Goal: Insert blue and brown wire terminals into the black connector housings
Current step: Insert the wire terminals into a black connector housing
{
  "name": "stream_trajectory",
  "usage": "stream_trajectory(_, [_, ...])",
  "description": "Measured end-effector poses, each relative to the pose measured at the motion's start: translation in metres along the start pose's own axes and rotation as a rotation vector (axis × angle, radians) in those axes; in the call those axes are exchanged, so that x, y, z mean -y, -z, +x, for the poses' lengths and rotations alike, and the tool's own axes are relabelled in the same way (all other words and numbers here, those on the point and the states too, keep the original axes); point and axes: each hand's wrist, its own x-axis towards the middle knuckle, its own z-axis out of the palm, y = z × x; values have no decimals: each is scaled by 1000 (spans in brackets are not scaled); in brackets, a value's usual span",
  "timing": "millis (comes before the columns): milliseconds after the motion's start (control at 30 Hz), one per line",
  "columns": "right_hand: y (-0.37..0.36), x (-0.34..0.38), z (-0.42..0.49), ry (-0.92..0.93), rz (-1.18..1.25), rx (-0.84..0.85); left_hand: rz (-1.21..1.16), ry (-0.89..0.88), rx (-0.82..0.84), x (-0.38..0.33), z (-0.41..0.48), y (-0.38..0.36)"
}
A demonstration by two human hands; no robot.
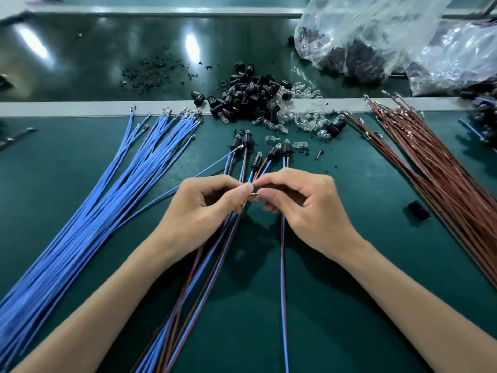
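At the left of the frame the blue wires (88, 211) fan across the bench (349, 319), their metal ends pointing toward the upper edge. Just left of centre, the left hand (204, 208) has its fingers (243, 191) clamped, thumb against forefinger, on a small metal terminal (254, 195). The right hand (304, 208) meets it there, its fingers pinched together on the same spot. Whether a black housing sits inside that grip cannot be told. The step looks like seating a terminal, so it would pay to hold the wire close behind the crimp, line it up straight with the cavity and push without bending it. Above the hands lie finished assemblies (255, 154), and beyond them a heap of black connector housings (247, 98) mixed with clear bulbs (304, 117). The brown wires (443, 168) slant down the right side. The bench is a green mat. A pale rail (53, 107) divides it from a dark glossy belt (80, 55) across the upper frame, with black crumbs (153, 72) on the belt at left and plastic bags (390, 36) at upper right.
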Motion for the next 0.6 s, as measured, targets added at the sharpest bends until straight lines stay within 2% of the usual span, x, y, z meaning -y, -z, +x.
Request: stream_trajectory(600, [1,5,2,-126,172,36,16,-5,-87,8,-2,-3])
